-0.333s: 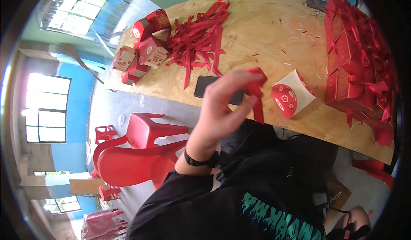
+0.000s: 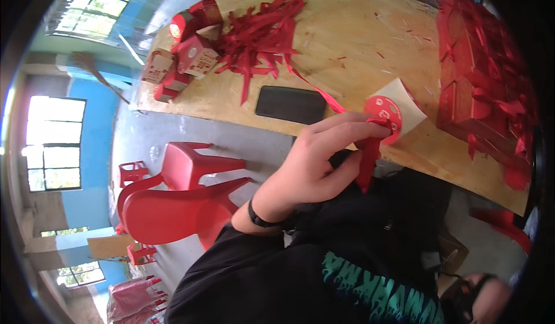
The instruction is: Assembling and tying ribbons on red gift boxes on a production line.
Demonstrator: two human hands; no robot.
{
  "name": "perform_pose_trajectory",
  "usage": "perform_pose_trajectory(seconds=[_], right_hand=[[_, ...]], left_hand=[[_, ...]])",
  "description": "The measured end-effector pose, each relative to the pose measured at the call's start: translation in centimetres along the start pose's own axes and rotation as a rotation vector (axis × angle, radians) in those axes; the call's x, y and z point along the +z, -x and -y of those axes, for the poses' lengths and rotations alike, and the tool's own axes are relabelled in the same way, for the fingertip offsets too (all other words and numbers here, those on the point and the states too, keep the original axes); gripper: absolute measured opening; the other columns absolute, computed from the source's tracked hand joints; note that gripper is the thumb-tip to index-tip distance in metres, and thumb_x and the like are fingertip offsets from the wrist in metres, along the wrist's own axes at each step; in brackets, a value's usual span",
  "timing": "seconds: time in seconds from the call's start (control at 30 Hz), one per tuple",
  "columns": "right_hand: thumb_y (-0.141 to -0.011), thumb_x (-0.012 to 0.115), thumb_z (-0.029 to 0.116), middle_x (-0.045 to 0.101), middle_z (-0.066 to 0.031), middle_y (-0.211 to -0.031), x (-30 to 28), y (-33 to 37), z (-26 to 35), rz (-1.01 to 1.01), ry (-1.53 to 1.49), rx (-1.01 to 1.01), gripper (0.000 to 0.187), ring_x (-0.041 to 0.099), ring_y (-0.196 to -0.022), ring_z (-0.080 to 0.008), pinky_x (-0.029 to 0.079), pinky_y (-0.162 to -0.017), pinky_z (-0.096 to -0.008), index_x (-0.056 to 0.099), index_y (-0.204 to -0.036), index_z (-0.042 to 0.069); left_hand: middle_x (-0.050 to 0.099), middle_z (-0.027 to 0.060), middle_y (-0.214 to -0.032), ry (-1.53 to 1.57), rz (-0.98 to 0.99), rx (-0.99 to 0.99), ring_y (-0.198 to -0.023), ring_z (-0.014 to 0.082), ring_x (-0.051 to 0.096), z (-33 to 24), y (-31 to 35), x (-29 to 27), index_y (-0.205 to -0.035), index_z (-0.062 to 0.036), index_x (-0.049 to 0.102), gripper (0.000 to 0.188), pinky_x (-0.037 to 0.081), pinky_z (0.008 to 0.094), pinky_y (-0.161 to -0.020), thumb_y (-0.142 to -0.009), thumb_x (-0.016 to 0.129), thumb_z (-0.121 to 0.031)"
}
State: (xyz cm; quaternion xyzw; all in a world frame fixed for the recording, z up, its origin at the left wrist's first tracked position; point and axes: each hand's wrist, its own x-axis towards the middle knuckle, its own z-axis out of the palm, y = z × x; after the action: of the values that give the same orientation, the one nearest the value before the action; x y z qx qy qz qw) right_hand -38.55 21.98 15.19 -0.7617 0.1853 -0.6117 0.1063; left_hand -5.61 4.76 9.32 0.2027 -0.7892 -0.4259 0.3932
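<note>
My left hand (image 2: 329, 159), with a black band at the wrist, pinches a red ribbon (image 2: 367, 165) between thumb and fingers. One end of the ribbon hangs below the fingertips. A red strand stretches from near the fingers back toward a heap of ribbons (image 2: 260, 35). The fingertips are in front of a small white box with a red, flower-printed end (image 2: 407, 107), partly covering that end; contact cannot be made out. A blurred patch of skin with dark straps (image 2: 490, 301) shows at the lower right; if it is my right hand, no fingers are distinguishable.
A black phone (image 2: 291, 104) lies near the table edge. Red and white boxes (image 2: 196, 52) are piled at the far left. Ribbon-tied red boxes (image 2: 468, 101) line the right side. Paper scraps dot the wooden table (image 2: 341, 29). Red chairs (image 2: 162, 217) stand on the left.
My left hand has moved right and slightly nearer with the ribbon, from beside the white and red box to in front of its printed end. The phone is now uncovered.
</note>
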Motion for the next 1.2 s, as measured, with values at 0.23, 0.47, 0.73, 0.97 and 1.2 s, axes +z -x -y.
perform_pose_trajectory(seconds=[0.23, 0.47, 0.73, 0.97, 1.2], right_hand=[[-0.075, 0.071, -0.009, 0.065, -0.0140, -0.098, 7.8, 1.9, -8.5, 0.151, 0.146, 0.676, 0.026, 0.063, -0.082, -0.0246, 0.050, -0.075, -0.0324, 0.060, -0.095, 0.003], [-0.077, 0.083, 0.005, 0.065, -0.0116, -0.108, 9.3, 0.4, -10.1, 0.306, 0.069, 0.580, 0.042, 0.067, -0.086, -0.0243, 0.053, -0.079, -0.0319, 0.066, -0.115, 0.004], [-0.096, 0.061, 0.001, 0.067, -0.0112, -0.098, 9.2, 1.9, -11.4, -0.005, -0.364, 0.958, 0.019, 0.063, -0.092, -0.0200, 0.050, -0.085, -0.0284, 0.063, -0.115, -0.003], [-0.097, 0.045, 0.020, 0.057, -0.0104, -0.071, 5.2, 1.6, -10.6, -0.167, -0.980, 1.000, 0.021, 0.055, -0.063, -0.0159, 0.046, -0.064, -0.0304, 0.047, -0.083, 0.005], [-0.088, 0.066, 0.008, 0.060, -0.0107, -0.066, 4.7, -4.0, -7.8, 0.412, -0.317, 1.120, 0.013, 0.055, -0.053, -0.0223, 0.038, -0.053, -0.0318, 0.061, -0.082, -0.003]], left_hand=[[0.075, 0.0126, -0.090, -0.012, 0.018, -0.098, -0.084, 0.0221, 0.075, -0.3, 0.8, 2.3, -0.106, 0.0025, 0.071, 0.030, 0.057, 0.0297, -0.076, -0.078, 0.063, 0.012], [0.070, 0.0091, -0.072, -0.041, 0.063, -0.263, -0.066, 0.0173, 0.070, 0.7, 0.4, 5.3, -0.086, 0.0017, 0.072, 0.006, 0.052, 0.0278, -0.059, -0.087, 0.076, -0.003], [0.071, 0.0091, -0.077, 0.020, 0.121, -0.263, -0.066, 0.0150, 0.069, 1.1, -0.9, 5.8, -0.095, 0.0007, 0.073, 0.009, 0.053, 0.0278, -0.060, -0.087, 0.076, -0.003], [0.073, 0.0093, -0.080, -0.069, -0.012, -0.125, -0.067, 0.0153, 0.068, 2.4, -0.9, 3.1, -0.093, 0.0005, 0.073, 0.009, 0.053, 0.0268, -0.064, -0.085, 0.074, 0.002], [0.067, 0.0078, -0.074, 0.098, 0.088, 0.024, -0.066, 0.0182, 0.065, 2.5, -0.9, 2.7, -0.093, 0.0020, 0.066, 0.036, 0.050, 0.0287, -0.062, -0.085, 0.084, -0.028]])
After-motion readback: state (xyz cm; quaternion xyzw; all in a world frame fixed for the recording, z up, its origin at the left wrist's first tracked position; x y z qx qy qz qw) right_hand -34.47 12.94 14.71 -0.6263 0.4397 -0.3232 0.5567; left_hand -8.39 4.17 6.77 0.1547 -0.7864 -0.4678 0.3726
